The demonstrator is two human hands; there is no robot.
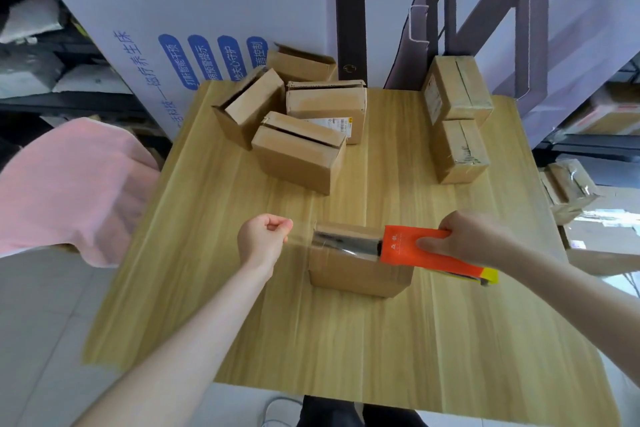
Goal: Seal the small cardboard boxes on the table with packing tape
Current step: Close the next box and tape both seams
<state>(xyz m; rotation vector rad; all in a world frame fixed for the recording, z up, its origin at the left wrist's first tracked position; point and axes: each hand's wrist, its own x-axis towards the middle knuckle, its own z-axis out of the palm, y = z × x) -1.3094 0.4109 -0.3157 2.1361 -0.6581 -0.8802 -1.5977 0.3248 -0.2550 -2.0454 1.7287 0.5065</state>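
The left hand [265, 240] pinches the free end of the clear tape [332, 240] just left of the small box [356, 272] on the table [242, 322]. The strip (glossy, see-through) runs across the box's top to the orange dispenser [426, 250] — gripped by the right hand [474, 239]. Behind stand open boxes [298, 156] at left and taped boxes [457, 94] at right.

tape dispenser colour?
Orange tape dispenser, yellow at its rear end; head view.
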